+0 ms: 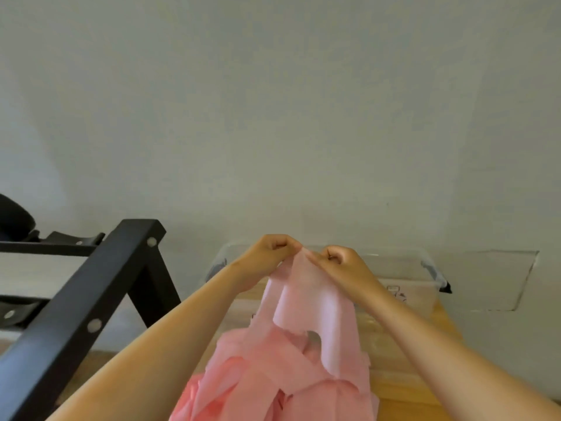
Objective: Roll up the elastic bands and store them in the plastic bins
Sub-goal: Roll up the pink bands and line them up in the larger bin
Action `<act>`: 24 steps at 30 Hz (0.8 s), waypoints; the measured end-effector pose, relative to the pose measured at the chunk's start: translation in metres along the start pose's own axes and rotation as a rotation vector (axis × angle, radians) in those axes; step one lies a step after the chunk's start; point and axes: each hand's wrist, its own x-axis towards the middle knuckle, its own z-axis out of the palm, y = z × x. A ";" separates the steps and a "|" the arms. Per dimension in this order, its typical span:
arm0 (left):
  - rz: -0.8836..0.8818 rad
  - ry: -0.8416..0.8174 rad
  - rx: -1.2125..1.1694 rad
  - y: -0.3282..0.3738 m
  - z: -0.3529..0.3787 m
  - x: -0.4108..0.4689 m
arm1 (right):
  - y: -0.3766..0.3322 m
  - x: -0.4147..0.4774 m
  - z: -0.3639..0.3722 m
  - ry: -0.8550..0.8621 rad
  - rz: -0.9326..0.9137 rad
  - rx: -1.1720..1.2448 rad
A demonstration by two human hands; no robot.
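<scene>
A light wooden counter stands against a plain pale wall that fills the upper part of the view. Past the counter's left edge, a black metal frame with silver bolt heads slants up towards the wall, and a dark rounded object sits behind it, cut off by the picture's edge. Near the counter's far right corner, a clear plastic panel leans on the wall.
</scene>
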 end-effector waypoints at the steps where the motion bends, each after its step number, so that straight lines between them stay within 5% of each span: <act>1: 0.017 0.001 0.001 -0.011 0.007 -0.001 | 0.012 -0.004 0.006 -0.024 -0.007 -0.004; 12: 0.100 -0.039 0.092 -0.076 0.028 -0.036 | 0.063 -0.055 0.035 -0.169 -0.050 0.028; 24: 0.029 -0.022 0.369 -0.085 0.030 -0.117 | 0.010 -0.147 0.022 0.051 -0.060 0.196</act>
